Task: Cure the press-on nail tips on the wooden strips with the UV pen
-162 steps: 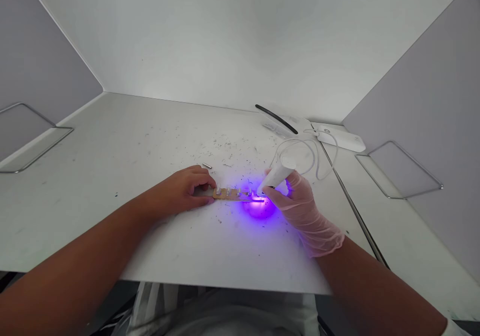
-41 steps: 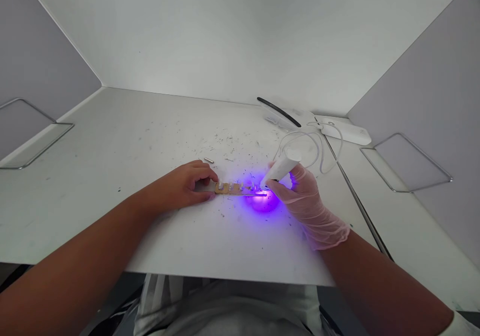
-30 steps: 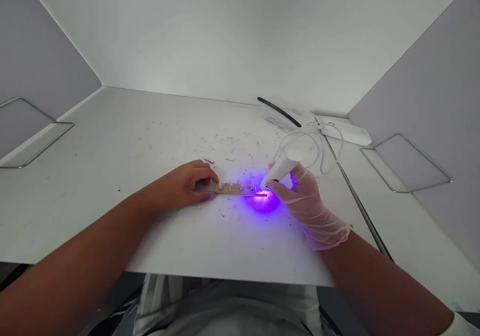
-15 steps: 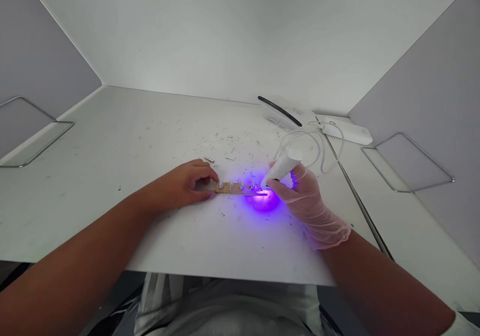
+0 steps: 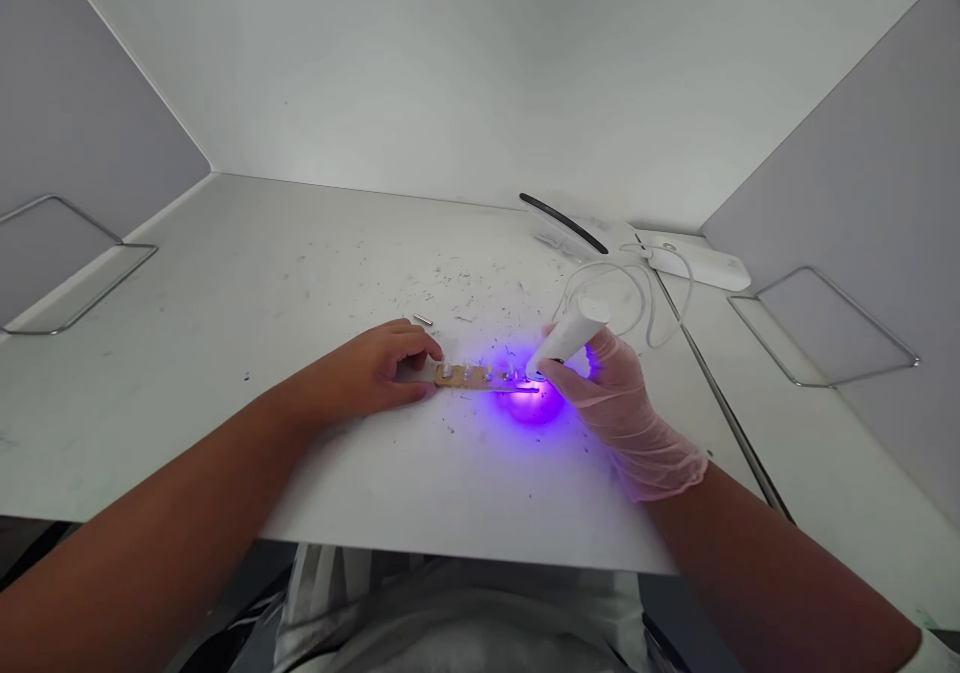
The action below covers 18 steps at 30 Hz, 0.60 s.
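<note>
A narrow tan strip [image 5: 480,378] with small clear pieces on it lies flat on the white table [image 5: 225,313]. My bare left hand [image 5: 371,373] pinches and presses its left end. My gloved right hand [image 5: 615,393] is closed around a white pen-shaped lamp [image 5: 568,335], tilted with its tip at the strip's right end. A violet glow [image 5: 529,405] spreads on the table under the tip. A thin white cord [image 5: 637,288] runs from the lamp's rear toward the back right.
A white flat device [image 5: 701,265] and a piece with a curved black edge [image 5: 564,225] lie at the back right. A small metal pin [image 5: 422,320] and scattered debris sit behind the strip. Wire frames [image 5: 82,263] [image 5: 825,328] flank the table. Grey walls enclose it.
Both hands keep the same hold and the lamp tip stays at the strip's right end. Only the camera view has shifted a little.
</note>
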Available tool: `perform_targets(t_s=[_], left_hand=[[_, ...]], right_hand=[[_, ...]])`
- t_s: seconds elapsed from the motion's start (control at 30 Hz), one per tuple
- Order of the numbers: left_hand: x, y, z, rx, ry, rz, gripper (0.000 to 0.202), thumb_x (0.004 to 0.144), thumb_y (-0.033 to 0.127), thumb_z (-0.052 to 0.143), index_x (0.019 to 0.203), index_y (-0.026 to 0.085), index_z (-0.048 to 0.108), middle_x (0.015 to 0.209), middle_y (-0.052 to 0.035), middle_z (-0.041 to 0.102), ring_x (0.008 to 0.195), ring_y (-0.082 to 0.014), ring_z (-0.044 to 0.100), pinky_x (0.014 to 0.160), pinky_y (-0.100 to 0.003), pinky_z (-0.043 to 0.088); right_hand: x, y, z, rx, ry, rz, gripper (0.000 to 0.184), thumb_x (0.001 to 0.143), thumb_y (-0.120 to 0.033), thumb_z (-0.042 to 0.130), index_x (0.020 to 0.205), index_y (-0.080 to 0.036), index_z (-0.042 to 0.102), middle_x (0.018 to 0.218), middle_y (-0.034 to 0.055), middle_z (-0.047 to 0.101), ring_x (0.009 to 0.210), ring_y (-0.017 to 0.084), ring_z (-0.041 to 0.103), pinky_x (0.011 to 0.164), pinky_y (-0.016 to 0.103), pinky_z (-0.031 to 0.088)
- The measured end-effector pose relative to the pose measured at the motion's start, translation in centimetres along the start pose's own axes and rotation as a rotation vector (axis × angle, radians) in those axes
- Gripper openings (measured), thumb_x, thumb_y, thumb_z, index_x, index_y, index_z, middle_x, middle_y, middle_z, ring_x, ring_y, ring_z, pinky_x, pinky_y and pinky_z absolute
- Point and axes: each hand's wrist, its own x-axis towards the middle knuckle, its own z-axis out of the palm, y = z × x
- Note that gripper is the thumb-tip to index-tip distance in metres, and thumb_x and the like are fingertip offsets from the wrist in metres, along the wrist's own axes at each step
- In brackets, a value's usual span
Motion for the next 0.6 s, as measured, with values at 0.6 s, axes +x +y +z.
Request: perform_targets(t_s=[0.6], left_hand=[[-0.05, 0.09, -0.08, 0.002, -0.005, -0.01, 0.028, 0.085, 0.04, 0.064, 0.104, 0.02, 0.065, 0.09, -0.0034, 0.058, 0.084, -0.0173, 0.054, 0.07, -0.029, 0.045]], right_hand=[[0.04, 0.2, 0.11, -0.026, 0.025, -0.027, 0.008, 0.074, -0.02, 0.064, 0.079, -0.025, 0.06, 0.073, -0.002, 0.058, 0.068, 0.015, 0.059, 0.062, 0.032, 0.051]])
